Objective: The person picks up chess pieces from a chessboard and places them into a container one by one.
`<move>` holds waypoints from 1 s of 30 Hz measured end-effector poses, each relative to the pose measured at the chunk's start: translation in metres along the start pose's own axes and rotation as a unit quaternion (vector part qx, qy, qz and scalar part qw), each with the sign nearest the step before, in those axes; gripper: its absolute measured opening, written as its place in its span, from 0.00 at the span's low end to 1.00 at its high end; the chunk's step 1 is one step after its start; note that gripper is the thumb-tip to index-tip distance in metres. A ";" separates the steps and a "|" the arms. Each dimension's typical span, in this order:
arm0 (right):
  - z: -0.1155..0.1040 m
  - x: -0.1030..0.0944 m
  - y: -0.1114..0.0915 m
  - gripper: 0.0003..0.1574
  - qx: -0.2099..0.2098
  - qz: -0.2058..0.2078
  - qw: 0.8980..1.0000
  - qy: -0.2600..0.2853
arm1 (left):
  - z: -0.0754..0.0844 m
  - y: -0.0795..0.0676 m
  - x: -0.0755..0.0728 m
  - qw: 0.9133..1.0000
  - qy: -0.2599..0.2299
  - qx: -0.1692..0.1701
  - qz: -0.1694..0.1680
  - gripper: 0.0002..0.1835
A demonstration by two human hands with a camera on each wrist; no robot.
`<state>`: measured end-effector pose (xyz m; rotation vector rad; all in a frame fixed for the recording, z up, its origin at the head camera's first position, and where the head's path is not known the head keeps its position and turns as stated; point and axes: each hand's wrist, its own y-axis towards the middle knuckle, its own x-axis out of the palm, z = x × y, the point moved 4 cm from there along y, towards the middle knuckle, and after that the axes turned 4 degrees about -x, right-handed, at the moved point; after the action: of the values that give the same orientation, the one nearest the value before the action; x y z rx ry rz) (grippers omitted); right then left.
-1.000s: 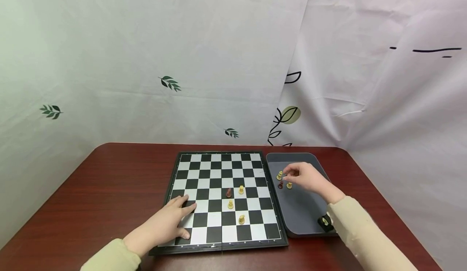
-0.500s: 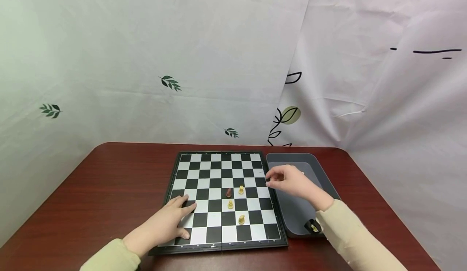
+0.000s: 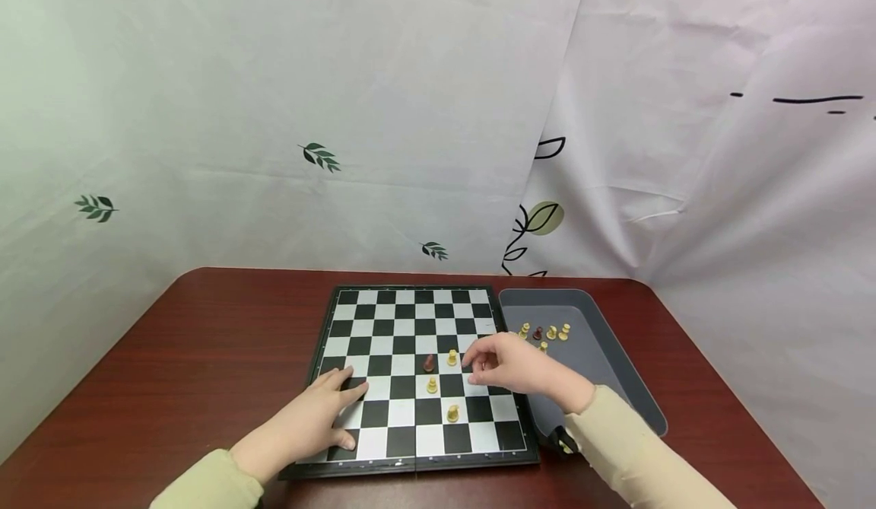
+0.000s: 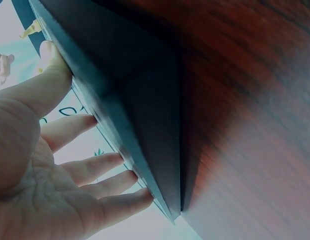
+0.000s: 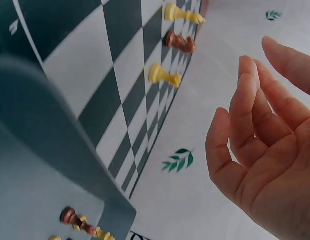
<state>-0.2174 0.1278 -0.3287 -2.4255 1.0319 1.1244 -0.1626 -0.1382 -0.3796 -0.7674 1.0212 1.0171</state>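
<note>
A black-and-white chessboard [image 3: 393, 391] lies on the table, bearing several pieces. They are a brown knight [image 3: 429, 363], a yellow rook [image 3: 452, 357], a yellow pawn [image 3: 432, 385] and a yellow knight [image 3: 453, 413]. My left hand [image 3: 311, 418] rests on the board's left edge, fingers spread; the left wrist view shows its fingertips along the rim. My right hand [image 3: 513, 364] hovers above the board's right side, close to the yellow rook. In the right wrist view its fingers [image 5: 245, 100] are loosely bent, thumb apart, with nothing between them.
Right of the board stands a grey tray [image 3: 602, 349], with several yellow pieces [image 3: 564, 332] and a brown piece [image 3: 537, 333] near its far left part. The reddish-brown table [image 3: 185, 372] extends to the left. A pale patterned cloth [image 3: 383, 212] hangs behind.
My right hand has moved left from over the tray to over the board's right side, uncovering pieces in the tray. The left hand and the pieces on the board have stayed put.
</note>
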 end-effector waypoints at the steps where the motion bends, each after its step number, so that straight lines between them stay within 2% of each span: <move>1: 0.000 0.003 0.001 0.09 0.000 -0.006 1.000 0.002 | 0.000 0.000 0.000 1.000 0.000 -0.001 0.001 0.44; 6: -0.002 0.014 0.005 0.09 0.000 -0.032 0.999 0.004 | -0.001 0.000 0.001 1.000 0.001 0.000 0.002 0.44; 18: -0.007 0.033 0.011 0.10 0.029 -0.089 0.995 0.026 | 0.000 0.001 0.000 1.000 -0.001 -0.001 -0.003 0.44; 30: -0.002 0.043 0.013 0.09 0.050 -0.105 0.993 0.017 | 0.001 0.000 -0.001 1.000 0.000 0.001 -0.005 0.43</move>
<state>-0.2064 0.0963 -0.3594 -2.4131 0.7989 0.9425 -0.1629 -0.1378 -0.3784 -0.7699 1.0176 1.0080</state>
